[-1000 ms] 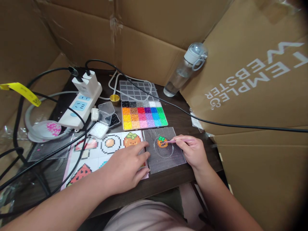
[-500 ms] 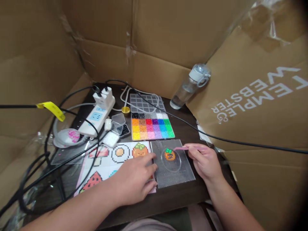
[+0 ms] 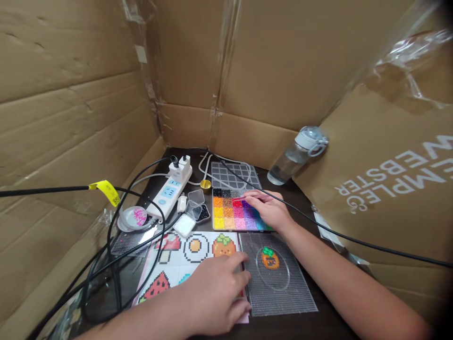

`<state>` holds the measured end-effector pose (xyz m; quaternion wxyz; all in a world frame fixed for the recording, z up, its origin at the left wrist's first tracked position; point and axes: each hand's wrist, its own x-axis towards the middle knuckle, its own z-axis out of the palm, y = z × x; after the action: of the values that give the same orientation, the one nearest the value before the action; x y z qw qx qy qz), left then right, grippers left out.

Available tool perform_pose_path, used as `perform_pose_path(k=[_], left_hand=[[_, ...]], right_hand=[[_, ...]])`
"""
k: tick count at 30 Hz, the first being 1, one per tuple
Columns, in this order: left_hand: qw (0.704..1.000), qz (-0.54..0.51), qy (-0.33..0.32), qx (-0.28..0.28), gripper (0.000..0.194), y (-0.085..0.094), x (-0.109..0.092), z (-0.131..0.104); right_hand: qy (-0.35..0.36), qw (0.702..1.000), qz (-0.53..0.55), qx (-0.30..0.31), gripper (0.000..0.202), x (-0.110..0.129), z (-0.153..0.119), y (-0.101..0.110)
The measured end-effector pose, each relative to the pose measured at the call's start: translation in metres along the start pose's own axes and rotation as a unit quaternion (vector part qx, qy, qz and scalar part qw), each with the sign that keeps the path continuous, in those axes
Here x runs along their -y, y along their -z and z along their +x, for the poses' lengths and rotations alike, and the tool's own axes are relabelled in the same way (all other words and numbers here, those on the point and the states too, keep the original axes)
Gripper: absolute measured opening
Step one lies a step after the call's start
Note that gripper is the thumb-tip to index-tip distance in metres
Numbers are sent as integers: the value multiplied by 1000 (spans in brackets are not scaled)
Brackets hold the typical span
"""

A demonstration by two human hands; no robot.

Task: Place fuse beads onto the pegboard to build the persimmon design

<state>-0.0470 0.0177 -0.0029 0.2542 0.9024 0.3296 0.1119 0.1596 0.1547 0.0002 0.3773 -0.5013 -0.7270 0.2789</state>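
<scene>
The right hand (image 3: 271, 208) pinches a thin pink stick-like tool (image 3: 240, 199). Its tip is over the brown and red squares of a clear plastic box of little colored beads (image 3: 219, 222); I can't tell if it touches any. The left hand (image 3: 221, 288) lies with its fingers spread on a white paper with blocky food pictures (image 3: 177, 271). Just beside that, on the dark brown desk (image 3: 300, 191), sits a clear square bumpy board (image 3: 297, 297). A small orange bead fruit with a green top (image 3: 271, 261) is on it.
</scene>
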Motion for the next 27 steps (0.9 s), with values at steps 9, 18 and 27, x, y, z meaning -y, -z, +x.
perform_pose_path(k=[9,18,27], left_hand=[[1000,-19,-4,2,35,-7,7,0],[1000,-26,3,10,34,-8,8,3],[1000,-26,6,11,34,-7,6,1]], right_hand=[[-45,996,29,71,18,7,24,-32],[-23,997,-47,57,18,8,22,-28],[-33,997,-56,44,17,10,21,-31]])
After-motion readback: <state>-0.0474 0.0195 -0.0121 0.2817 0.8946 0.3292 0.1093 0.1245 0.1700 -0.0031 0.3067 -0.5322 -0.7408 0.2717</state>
